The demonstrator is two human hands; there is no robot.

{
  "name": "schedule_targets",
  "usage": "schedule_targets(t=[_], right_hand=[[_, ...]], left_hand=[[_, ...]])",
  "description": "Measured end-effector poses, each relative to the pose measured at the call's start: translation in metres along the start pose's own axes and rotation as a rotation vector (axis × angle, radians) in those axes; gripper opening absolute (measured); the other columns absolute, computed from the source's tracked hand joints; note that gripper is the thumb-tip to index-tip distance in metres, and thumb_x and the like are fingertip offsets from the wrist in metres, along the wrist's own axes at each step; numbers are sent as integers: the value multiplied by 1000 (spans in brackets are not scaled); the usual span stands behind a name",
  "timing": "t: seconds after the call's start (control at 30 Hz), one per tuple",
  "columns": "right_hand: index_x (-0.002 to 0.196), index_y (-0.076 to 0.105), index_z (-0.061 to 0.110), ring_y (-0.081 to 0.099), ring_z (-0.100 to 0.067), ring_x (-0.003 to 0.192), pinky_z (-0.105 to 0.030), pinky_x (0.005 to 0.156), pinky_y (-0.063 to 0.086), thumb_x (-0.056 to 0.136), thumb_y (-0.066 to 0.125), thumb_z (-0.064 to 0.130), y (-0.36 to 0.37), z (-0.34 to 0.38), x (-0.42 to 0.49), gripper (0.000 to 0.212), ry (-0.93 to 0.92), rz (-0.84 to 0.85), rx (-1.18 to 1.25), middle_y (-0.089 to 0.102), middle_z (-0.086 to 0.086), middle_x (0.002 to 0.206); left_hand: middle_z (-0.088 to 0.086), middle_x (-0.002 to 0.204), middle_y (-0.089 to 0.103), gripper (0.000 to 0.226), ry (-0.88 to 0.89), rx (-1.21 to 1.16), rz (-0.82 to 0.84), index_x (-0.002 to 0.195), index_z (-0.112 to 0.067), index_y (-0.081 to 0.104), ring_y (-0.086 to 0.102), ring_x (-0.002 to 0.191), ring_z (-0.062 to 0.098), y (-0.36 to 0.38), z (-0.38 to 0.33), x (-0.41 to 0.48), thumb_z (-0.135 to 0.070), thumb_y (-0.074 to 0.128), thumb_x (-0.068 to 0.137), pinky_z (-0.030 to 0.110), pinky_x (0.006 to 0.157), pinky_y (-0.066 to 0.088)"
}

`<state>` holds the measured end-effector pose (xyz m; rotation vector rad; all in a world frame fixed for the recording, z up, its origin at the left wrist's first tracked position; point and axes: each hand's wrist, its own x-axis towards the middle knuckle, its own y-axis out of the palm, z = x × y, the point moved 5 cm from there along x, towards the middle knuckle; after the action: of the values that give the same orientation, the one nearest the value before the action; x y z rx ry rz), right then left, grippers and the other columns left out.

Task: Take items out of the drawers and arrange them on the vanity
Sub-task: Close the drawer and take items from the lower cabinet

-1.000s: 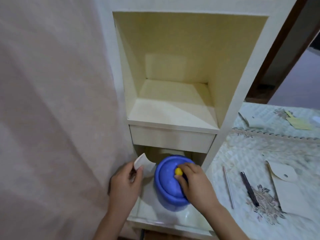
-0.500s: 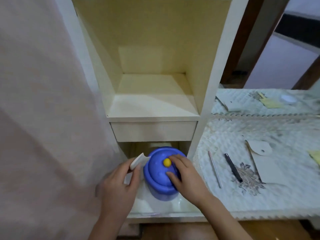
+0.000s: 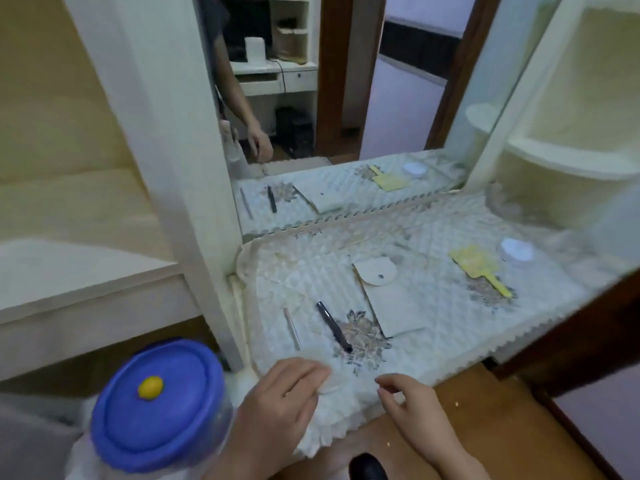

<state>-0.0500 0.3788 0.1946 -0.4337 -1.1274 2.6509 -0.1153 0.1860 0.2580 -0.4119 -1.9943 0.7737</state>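
Observation:
My left hand (image 3: 282,394) rests on the front edge of the vanity's quilted white cloth (image 3: 433,306), fingers pressed on a small round white pad (image 3: 329,381) lying there. Just to its right, my right hand (image 3: 410,401) hovers over the cloth's edge with loosely curled fingers and nothing in it. A blue-lidded jar (image 3: 156,405) with a yellow knob stands at the lower left, in the open space below the closed drawer front (image 3: 86,320); neither hand touches it.
On the cloth lie a black pen (image 3: 334,327), a thin white stick (image 3: 292,329), a pale envelope (image 3: 389,303), a yellow comb-like piece (image 3: 479,271) and a small white pot (image 3: 516,254). A mirror (image 3: 346,98) stands behind. Curved shelves (image 3: 571,161) rise at right.
Both hands left the blue jar and moved right to the vanity's front edge. The left hand carried the white piece along and now has it down on the cloth. The view swung right.

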Motion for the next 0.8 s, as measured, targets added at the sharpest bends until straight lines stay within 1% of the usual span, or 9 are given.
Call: schedule_targets(t=[0.13,0.23,0.33,0.4,0.47,0.57,0.67,0.73,0.8], right_hand=[[104,63,26,60,-5,95,-14,79,45,90,54,23,-38,-56,28,17,62,52,14,66,7,99],[110,63,20,59,-5,96,-11,76,45,92,51,23,-68,-90,54,22,59,82,11,66,5,103],[110,62,20,58,-6,95,-16,79,44,93,50,21,-95,-115,80,22,49,100,10,63,7,99],[114,61,19,59,-8,101,-16,83,43,93,49,22,-106,-124,97,25,45,122,-13,63,6,106],[115,61,17,59,-9,103,-17,85,44,93,49,22,-112,-128,114,26,17,133,-19,64,3,112],[115,61,16,57,-12,106,-20,88,43,93,48,21,-110,-133,134,25,-23,156,-32,63,2,114],[114,60,18,51,-17,111,-23,91,38,92,49,21,-100,-141,145,24,-88,162,-151,60,3,114],[104,65,17,55,-23,103,-26,86,41,88,57,17,-92,-143,148,18,-136,141,-207,64,1,106],[96,69,15,59,-28,95,-32,77,47,82,65,13,-87,-143,149,15,-145,91,-258,67,-2,98]], left_hand=[[-6,97,67,28,-21,61,128,102,-17,65,51,94,9,84,5,26,-19,38,93,20,76,51],[0,88,72,26,-70,87,213,96,-15,66,53,91,12,140,11,48,-15,51,75,24,74,54],[4,88,74,29,-191,175,339,91,-16,71,53,93,16,180,31,65,-16,62,63,25,69,56],[6,91,74,38,-312,184,436,93,-21,70,53,97,18,195,46,62,-15,60,57,26,67,57],[4,94,74,38,-395,172,469,94,-25,68,65,95,21,202,54,50,-16,63,58,20,83,50],[4,102,73,70,-537,173,555,104,-20,62,64,101,21,215,59,27,-11,81,37,18,103,26],[4,107,72,48,-576,251,486,106,-19,59,49,110,18,208,55,25,-18,62,58,14,110,10],[7,108,71,39,-618,262,431,106,-17,62,56,109,22,203,54,25,-26,47,72,18,107,25],[10,103,69,38,-720,263,361,101,-12,67,57,100,22,193,55,28,-29,43,76,28,85,51]])
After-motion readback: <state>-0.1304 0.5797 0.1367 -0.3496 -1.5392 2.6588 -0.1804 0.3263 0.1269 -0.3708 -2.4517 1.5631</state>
